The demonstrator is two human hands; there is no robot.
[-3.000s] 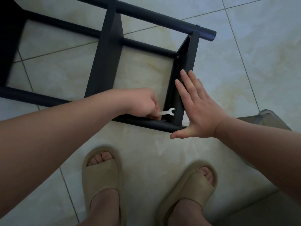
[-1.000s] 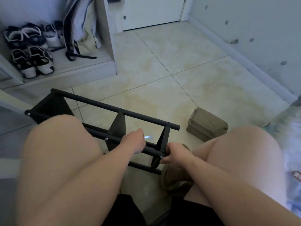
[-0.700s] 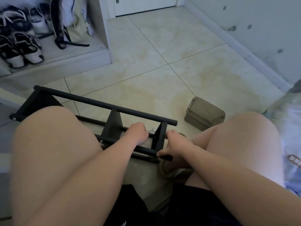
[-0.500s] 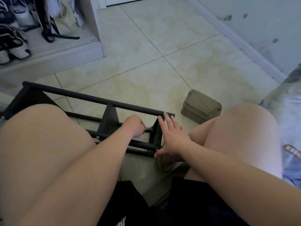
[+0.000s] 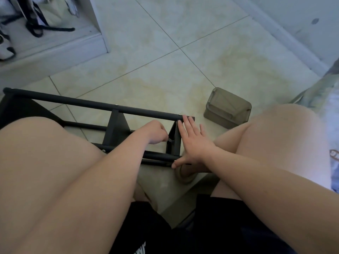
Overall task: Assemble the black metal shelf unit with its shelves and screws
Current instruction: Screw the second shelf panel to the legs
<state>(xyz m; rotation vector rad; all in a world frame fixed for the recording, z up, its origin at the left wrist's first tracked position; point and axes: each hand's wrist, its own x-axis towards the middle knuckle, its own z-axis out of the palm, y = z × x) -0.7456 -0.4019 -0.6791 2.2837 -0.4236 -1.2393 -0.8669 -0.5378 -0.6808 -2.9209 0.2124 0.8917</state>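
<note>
Your black shelf frame (image 5: 91, 104) lies on its side on the tiled floor (image 5: 165, 70). Your right hand (image 5: 194, 143) lies flat, fingers straight, against the outer face of the frame's end panel (image 5: 176, 143), with the thumb at the end of the frame's near rail. Your left hand (image 5: 156, 132) is curled inside the frame against that panel, and what it holds is hidden. A greenish box (image 5: 227, 111) sits just right of the frame.

One wide-angle camera, worn on the person's head, faces forward and steeply down over the bent legs to the tiled floor (image 5: 165, 74). It sits close: thighs (image 5: 45, 171) fill the lower frame, the black shelf frame (image 5: 82, 103) crosses the middle left, the baseboard (image 5: 286, 37) runs upper right.
</note>
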